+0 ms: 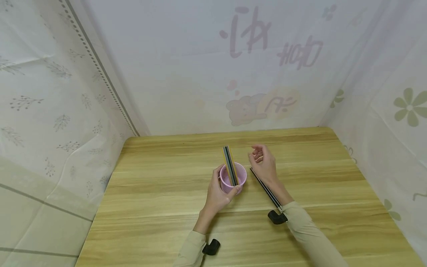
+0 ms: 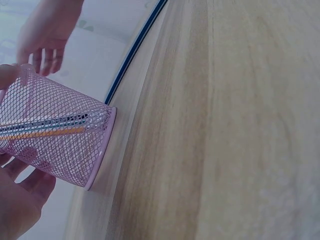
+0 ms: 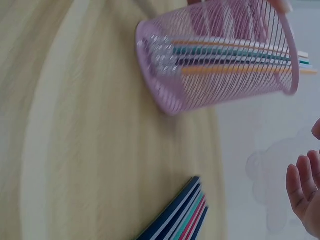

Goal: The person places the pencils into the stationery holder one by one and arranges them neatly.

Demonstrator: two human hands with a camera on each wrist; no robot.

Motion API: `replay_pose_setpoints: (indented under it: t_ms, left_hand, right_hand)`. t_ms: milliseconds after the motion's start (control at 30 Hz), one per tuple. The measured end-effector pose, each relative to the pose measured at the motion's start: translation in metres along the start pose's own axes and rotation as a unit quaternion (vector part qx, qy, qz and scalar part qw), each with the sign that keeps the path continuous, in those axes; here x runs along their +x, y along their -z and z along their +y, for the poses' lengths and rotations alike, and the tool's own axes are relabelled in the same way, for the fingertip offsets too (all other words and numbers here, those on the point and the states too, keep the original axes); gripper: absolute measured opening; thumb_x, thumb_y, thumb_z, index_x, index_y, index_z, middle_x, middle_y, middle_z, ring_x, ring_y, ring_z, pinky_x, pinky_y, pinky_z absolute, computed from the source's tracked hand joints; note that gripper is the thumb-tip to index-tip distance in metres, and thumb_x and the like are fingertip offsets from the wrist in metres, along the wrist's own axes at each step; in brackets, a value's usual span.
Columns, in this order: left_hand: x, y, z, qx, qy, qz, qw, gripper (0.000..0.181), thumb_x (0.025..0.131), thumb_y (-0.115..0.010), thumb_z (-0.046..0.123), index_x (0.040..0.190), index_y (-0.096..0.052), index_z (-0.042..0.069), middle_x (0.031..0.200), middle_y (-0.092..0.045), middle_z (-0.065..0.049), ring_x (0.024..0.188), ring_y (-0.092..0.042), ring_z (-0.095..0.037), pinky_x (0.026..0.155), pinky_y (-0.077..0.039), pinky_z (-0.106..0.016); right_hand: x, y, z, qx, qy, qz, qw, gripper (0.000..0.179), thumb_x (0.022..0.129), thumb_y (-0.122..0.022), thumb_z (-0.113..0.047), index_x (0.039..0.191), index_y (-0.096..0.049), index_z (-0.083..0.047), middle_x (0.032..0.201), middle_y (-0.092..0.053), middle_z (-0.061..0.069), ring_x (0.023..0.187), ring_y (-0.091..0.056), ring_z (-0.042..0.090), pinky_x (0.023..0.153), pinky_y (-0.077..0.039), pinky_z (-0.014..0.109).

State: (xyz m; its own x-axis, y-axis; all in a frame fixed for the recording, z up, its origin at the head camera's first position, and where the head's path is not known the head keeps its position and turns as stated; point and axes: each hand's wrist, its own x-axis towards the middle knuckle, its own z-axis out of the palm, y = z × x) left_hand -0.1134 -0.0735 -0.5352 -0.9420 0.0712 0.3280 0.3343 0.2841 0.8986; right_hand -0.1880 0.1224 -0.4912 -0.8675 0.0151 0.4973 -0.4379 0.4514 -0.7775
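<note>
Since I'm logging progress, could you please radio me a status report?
Left hand gripping pink mesh cup, thin sticks inside. Right hand holding nothing. Loose sticks on table beside cup, partly hidden by right forearm.

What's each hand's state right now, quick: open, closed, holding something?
Left hand: holding the round pink mesh cup.
Right hand: open, relaxed, holding nothing.

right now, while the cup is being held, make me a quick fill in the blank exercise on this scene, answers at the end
The left hand grips a cup with see-through ____ walls.
The right hand holds ____.
The loose sticks lie on the table to the cup's ____ in the head view.

Missing words: mesh; nothing; right
</note>
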Motion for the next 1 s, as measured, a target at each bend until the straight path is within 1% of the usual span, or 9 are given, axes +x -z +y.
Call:
replay_pose_setpoints:
  t_ms: [100, 300, 400, 467, 567, 700, 867, 1000]
  left_hand:
    - [0.0, 0.0, 0.001, 0.001, 0.005, -0.002, 1.0, 0.089, 0.076, -0.086, 0.021, 0.149, -0.037, 0.01, 0.143, -0.053, -0.011, 0.127, -0.057, -0.028, 0.106, -0.052, -0.047]
    - [0.0, 0.0, 0.001, 0.0, 0.015, -0.008, 0.9998, 0.09, 0.077, -0.086, 0.022, 0.15, -0.036, 0.011, 0.144, -0.052, -0.01, 0.128, -0.056, -0.026, 0.108, -0.051, -0.044]
    - [0.0, 0.0, 0.001, -0.006, 0.014, -0.007, 0.9999, 0.09, 0.076, -0.087, 0.022, 0.15, -0.036, 0.011, 0.144, -0.052, -0.01, 0.128, -0.056, -0.026, 0.108, -0.051, -0.045]
    - [0.0, 0.0, 0.001, -0.011, 0.012, -0.006, 0.9998, 0.09, 0.076, -0.087, 0.021, 0.15, -0.036, 0.011, 0.143, -0.052, -0.01, 0.128, -0.056, -0.026, 0.108, -0.051, -0.045]
    - [0.0, 0.0, 0.001, -0.016, 0.011, -0.006, 0.9998, 0.09, 0.076, -0.087, 0.021, 0.15, -0.036, 0.01, 0.143, -0.052, -0.011, 0.128, -0.056, -0.027, 0.107, -0.052, -0.046]
    - [0.0, 0.0, 0.001, -0.014, 0.011, -0.009, 0.9998, 0.09, 0.077, -0.086, 0.021, 0.15, -0.035, 0.01, 0.144, -0.051, -0.011, 0.128, -0.055, -0.028, 0.108, -0.051, -0.046]
    - [0.0, 0.001, 0.001, -0.014, 0.016, -0.012, 0.9997, 0.09, 0.077, -0.086, 0.02, 0.151, -0.035, 0.011, 0.144, -0.051, -0.011, 0.129, -0.055, -0.028, 0.109, -0.05, -0.046]
    - [0.0, 0.001, 0.002, -0.012, 0.014, -0.013, 0.9997, 0.09, 0.077, -0.086, 0.02, 0.15, -0.035, 0.01, 0.143, -0.051, -0.012, 0.129, -0.055, -0.029, 0.109, -0.051, -0.046]
  right_hand:
    - [-0.003, 0.005, 0.01, -0.007, -0.024, 0.003, 0.9997, 0.03, 0.088, -0.07, -0.003, 0.116, -0.062, 0.003, 0.091, -0.064, 0.012, 0.074, -0.058, 0.012, 0.061, -0.05, 0.013]
    - [-0.009, 0.013, 0.025, -0.026, -0.067, 0.005, 0.9974, 0.031, 0.088, -0.073, -0.007, 0.116, -0.062, 0.0, 0.093, -0.064, 0.013, 0.076, -0.059, 0.015, 0.062, -0.048, 0.011]
    - [-0.011, 0.017, 0.03, -0.031, -0.079, 0.001, 0.9964, 0.033, 0.089, -0.074, -0.009, 0.118, -0.061, 0.0, 0.093, -0.063, 0.013, 0.076, -0.059, 0.012, 0.063, -0.049, 0.011]
    - [-0.012, 0.019, 0.035, -0.034, -0.078, 0.002, 0.9964, 0.033, 0.089, -0.074, -0.009, 0.118, -0.061, 0.001, 0.092, -0.063, 0.013, 0.075, -0.058, 0.01, 0.063, -0.049, 0.011]
    - [-0.014, 0.022, 0.04, -0.035, -0.077, -0.003, 0.9964, 0.034, 0.089, -0.073, -0.008, 0.119, -0.06, 0.002, 0.092, -0.063, 0.013, 0.075, -0.059, 0.012, 0.063, -0.05, 0.012]
    - [-0.017, 0.026, 0.046, -0.046, -0.092, -0.02, 0.9945, 0.036, 0.089, -0.074, -0.01, 0.12, -0.06, 0.002, 0.093, -0.063, 0.012, 0.078, -0.059, 0.017, 0.064, -0.051, 0.014]
    - [-0.021, 0.03, 0.051, -0.076, -0.113, -0.045, 0.9896, 0.039, 0.09, -0.074, -0.015, 0.122, -0.059, 0.001, 0.096, -0.065, 0.014, 0.082, -0.062, 0.023, 0.07, -0.053, 0.021]
    - [-0.024, 0.033, 0.055, -0.09, -0.132, -0.063, 0.9851, 0.041, 0.09, -0.074, -0.018, 0.123, -0.058, 0.001, 0.098, -0.065, 0.015, 0.084, -0.062, 0.025, 0.073, -0.052, 0.024]
